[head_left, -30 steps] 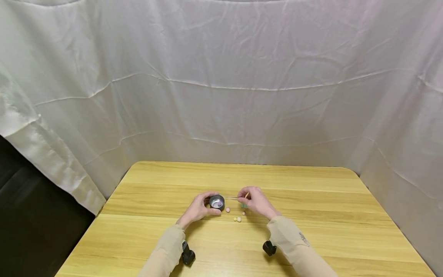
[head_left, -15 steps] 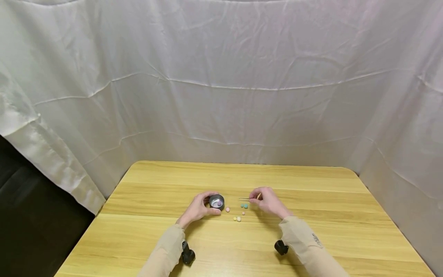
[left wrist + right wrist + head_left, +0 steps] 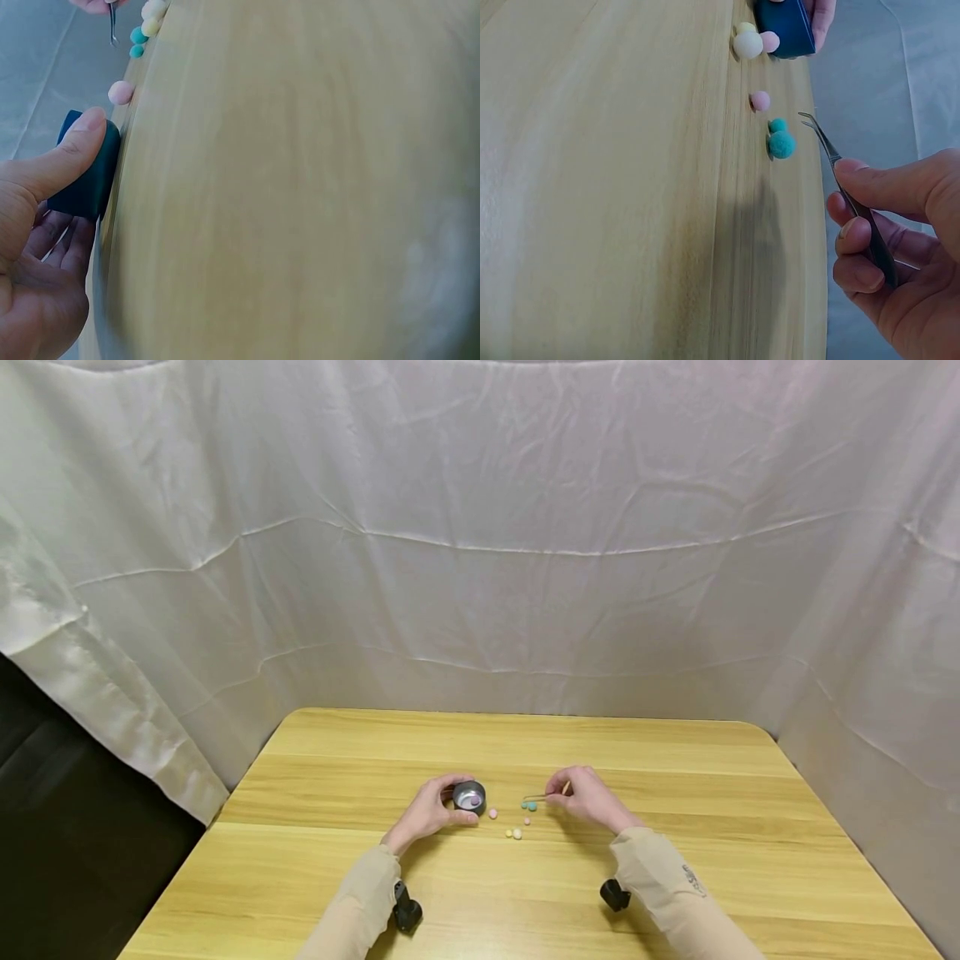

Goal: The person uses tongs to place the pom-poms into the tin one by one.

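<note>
My left hand (image 3: 429, 812) holds a small dark round bowl (image 3: 88, 174) upright on the table, thumb on the near side, fingers behind. Inside the bowl's silvery interior lies a purple pom-pom (image 3: 476, 802). In my right hand (image 3: 588, 797) a pair of bent-tip tweezers (image 3: 827, 145) is pinched between thumb and fingers. Its two tips stand slightly apart with nothing between them, close to a small teal pom-pom (image 3: 778, 125) and a larger teal pom-pom (image 3: 781, 145). A pink pom-pom (image 3: 121, 92) sits just right of the bowl.
A smaller pink pom-pom (image 3: 760, 100) lies between the bowl and my right hand. Nearer to me, a yellow pom-pom (image 3: 508, 833) touches or nearly touches a cream pom-pom (image 3: 748, 44). Pale curtains (image 3: 525, 610) hang around the wooden table (image 3: 675, 760).
My right hand has moved right, away from the bowl, with the tweezers, then lowered their tips toward the teal pom-poms. My left hand and the bowl have stayed put.
</note>
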`<state>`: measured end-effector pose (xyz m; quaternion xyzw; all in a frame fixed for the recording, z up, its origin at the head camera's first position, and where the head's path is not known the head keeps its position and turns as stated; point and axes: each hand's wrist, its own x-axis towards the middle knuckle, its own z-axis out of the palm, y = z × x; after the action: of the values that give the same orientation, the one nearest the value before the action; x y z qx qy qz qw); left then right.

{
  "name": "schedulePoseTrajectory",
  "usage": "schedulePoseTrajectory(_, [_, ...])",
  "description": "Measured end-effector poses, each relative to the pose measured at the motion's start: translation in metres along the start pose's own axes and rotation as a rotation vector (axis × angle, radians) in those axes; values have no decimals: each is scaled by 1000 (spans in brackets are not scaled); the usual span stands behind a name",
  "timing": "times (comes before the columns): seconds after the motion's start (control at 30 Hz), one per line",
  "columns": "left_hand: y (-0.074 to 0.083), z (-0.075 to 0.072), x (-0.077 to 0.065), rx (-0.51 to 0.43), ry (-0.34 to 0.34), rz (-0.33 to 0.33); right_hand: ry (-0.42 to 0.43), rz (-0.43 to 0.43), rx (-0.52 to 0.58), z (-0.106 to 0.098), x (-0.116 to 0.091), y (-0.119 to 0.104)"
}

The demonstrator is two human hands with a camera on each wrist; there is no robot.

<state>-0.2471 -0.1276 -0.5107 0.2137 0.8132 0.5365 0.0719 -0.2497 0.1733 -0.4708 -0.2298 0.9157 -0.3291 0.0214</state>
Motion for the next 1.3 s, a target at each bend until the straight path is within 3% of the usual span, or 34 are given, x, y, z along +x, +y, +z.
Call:
schedulePoseTrajectory(0.47, [0, 0, 0, 7, 2, -15, -30, 64, -15, 3, 2, 0])
schedulePoseTrajectory(0.8, [1, 0, -1, -11, 3, -13, -29, 15, -21, 6, 3, 1])
schedulePoseTrajectory(1.3, [0, 0, 0, 12, 5, -8, -16, 31, -4, 7, 4, 1])
